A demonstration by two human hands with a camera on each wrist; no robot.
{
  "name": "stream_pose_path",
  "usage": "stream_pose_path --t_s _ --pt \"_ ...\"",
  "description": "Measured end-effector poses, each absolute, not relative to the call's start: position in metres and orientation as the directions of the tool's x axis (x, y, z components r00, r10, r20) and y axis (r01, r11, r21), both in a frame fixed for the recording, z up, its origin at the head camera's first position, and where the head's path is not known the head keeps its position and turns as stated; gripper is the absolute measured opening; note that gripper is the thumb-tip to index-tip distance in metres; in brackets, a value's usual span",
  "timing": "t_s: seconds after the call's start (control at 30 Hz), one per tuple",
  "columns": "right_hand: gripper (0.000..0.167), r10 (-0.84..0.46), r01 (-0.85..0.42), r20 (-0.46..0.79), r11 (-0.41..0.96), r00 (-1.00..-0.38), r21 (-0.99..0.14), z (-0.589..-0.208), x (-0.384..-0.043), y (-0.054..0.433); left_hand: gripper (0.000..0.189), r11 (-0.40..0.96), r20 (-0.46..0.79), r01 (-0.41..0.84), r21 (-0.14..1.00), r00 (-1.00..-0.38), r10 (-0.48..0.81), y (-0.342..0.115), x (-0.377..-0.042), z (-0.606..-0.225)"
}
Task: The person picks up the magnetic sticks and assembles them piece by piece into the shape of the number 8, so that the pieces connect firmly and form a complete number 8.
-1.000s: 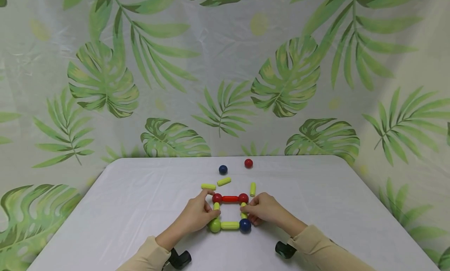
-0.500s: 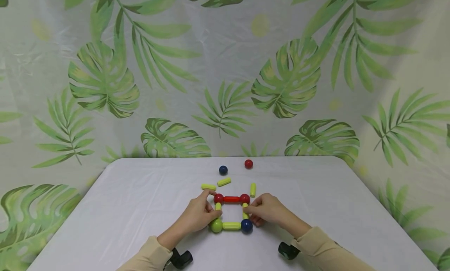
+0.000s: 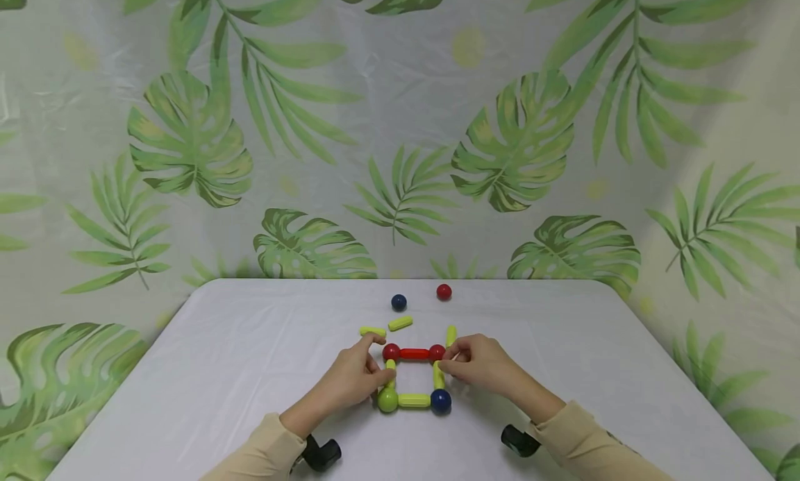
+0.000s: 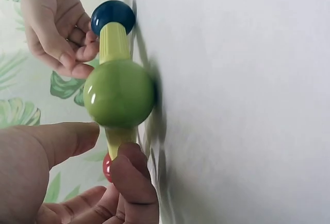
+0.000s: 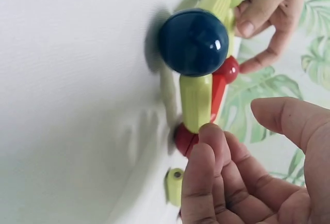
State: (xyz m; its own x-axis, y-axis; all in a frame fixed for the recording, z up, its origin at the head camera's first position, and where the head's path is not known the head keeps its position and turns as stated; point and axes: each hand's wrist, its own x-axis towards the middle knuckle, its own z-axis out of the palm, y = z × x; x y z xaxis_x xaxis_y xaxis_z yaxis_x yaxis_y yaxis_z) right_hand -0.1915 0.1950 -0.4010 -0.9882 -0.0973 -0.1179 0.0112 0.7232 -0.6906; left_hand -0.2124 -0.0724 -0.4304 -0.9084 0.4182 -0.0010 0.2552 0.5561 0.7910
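A square of rods and balls lies on the table, with a red rod (image 3: 414, 354) between two red balls (image 3: 391, 352) at its far side. A green ball (image 3: 387, 400), a yellow-green rod (image 3: 414, 400) and a dark blue ball (image 3: 440, 401) form the near side. My left hand (image 3: 353, 375) holds the left side rod (image 3: 390, 365) between thumb and curled fingers, its index finger by the far left red ball. Beside the right side rod (image 3: 439, 377) is my right hand (image 3: 484, 361), its thumb (image 5: 281, 118) apart from its fingers, whose tips are at that rod's far end.
Beyond the square lie loose yellow-green rods (image 3: 401, 323), one partly behind my right hand. A loose dark blue ball (image 3: 398, 302) and a loose red ball (image 3: 444, 291) sit farther back on the white table (image 3: 250, 356). A leaf-patterned sheet (image 3: 400, 120) hangs behind.
My right hand has moved forward along the right side rod, towards the far right red ball, uncovering more of the rod. My left hand stays at the left side. The square looks the same.
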Motion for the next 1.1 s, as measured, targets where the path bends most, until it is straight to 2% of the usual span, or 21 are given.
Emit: stream_pose_path --t_s 0.27,0.47,0.67,0.8,1.1 --pt "0.009 -0.241 -0.160 -0.027 0.719 -0.970 -0.676 -0.398 -0.191 0.187 0.049 0.608 0.026 0.294 0.737 -0.912 0.409 -0.080 -0.225 -0.422" --pt "0.020 -0.347 -0.266 -0.003 0.723 -0.938 -0.637 -0.396 -0.186 0.176 0.039 0.689 0.107 0.345 0.637 -0.925 0.364 -0.084 -0.242 -0.414" --pt "0.026 -0.460 -0.373 0.011 0.705 -0.888 -0.604 -0.398 -0.184 0.168 0.033 0.757 0.179 0.410 0.509 -0.910 0.373 -0.087 -0.260 -0.409" --pt "0.031 -0.521 -0.414 -0.005 0.684 -0.854 -0.600 -0.399 -0.184 0.163 0.032 0.778 0.169 0.435 0.454 -0.899 0.404 -0.089 -0.270 -0.409" --pt "0.036 -0.595 -0.460 -0.061 0.678 -0.801 -0.573 -0.400 -0.182 0.151 0.031 0.782 0.119 0.474 0.404 -0.875 0.469 -0.090 -0.289 -0.415"
